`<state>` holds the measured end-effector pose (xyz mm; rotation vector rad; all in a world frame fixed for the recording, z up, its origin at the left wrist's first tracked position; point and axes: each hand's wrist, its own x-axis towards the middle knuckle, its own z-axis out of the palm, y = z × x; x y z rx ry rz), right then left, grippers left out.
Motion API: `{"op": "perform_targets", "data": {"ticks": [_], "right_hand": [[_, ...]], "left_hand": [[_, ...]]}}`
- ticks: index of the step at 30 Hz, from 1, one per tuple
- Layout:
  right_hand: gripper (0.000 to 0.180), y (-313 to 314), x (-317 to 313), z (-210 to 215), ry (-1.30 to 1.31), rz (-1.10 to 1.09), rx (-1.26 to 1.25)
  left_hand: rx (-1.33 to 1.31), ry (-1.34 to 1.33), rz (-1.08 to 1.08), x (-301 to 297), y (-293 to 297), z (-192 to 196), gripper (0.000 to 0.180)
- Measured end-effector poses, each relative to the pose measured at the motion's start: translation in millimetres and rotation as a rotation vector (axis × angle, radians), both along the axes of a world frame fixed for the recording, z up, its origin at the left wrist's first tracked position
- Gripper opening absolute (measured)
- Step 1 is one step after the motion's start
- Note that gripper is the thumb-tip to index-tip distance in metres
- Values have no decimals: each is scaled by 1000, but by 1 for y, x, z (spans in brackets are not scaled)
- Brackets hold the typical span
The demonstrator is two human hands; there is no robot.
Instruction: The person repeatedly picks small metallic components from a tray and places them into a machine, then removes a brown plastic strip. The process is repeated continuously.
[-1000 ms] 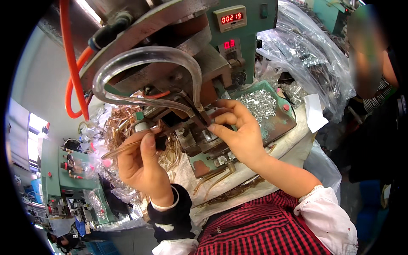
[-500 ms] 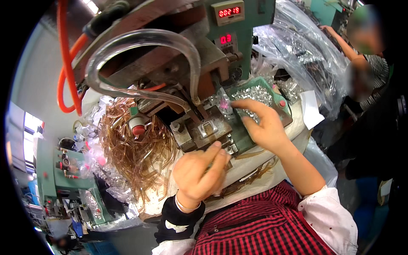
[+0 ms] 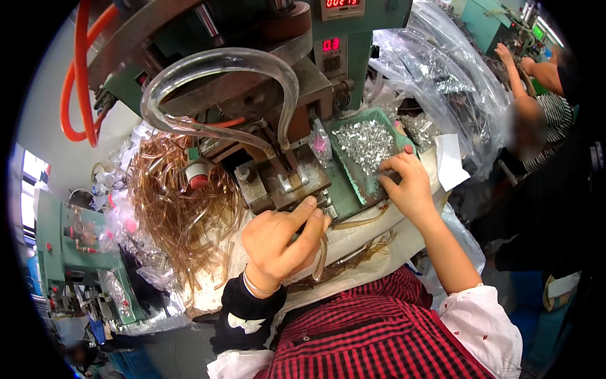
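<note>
My left hand [image 3: 278, 243] is at the front of a small press's metal die block [image 3: 259, 199]. Its thumb and forefinger are closed on a translucent brownish plastic strip [image 3: 320, 260], whose free end hangs below the fingers. The fingertips touch or nearly touch the die's front edge. My right hand [image 3: 410, 189] is over the right side of a green tray [image 3: 353, 183] holding many small shiny metal pieces [image 3: 366, 144]. Its thumb and forefinger are bent and slightly apart beside the pieces, with nothing visible between them. A clear looped tube [image 3: 221, 55] runs down to the die.
A heap of brownish strips [image 3: 177, 208] lies left of the press, near a red button [image 3: 198, 181]. Beyond the tray are clear plastic bags [image 3: 435, 57] and a white paper [image 3: 449, 163]. Another machine [image 3: 82, 240] stands at far left. A person in striped clothing [image 3: 549, 117] works at upper right.
My right hand has moved from beside the die to the tray's right side. My left hand remains at the die's front, with its strip now showing more plainly. The view has shifted slightly.
</note>
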<state>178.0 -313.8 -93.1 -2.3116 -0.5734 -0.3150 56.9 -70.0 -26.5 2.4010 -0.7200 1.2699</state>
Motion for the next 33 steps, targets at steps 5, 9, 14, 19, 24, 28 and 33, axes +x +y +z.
{"op": "perform_targets", "data": {"ticks": [5, 9, 14, 19, 24, 28, 33], "right_hand": [[10, 19, 6, -21, -168, -53, -161], [8, 28, 1, -22, -205, -64, 19], [7, 19, -4, -20, 47, -71, 324], [11, 50, 10, -2, -39, -24, 319], [14, 49, 13, -20, 47, -69, 449], [12, 19, -6, -11, 169, -144, 538], [12, 53, -25, 46, 157, 208, 588]], "left_hand": [[-109, 90, 70, -22, -4, -8, 32], [-131, 99, 166, -73, 10, -10, 25], [-293, 81, 834, -143, 80, 3, 15], [-30, 362, 848, -137, 134, -25, 9], [82, 631, 933, -122, 162, -113, 6], [-222, 629, 907, -117, 148, -91, 8], [-731, 426, 640, -74, 136, -79, 8]]}}
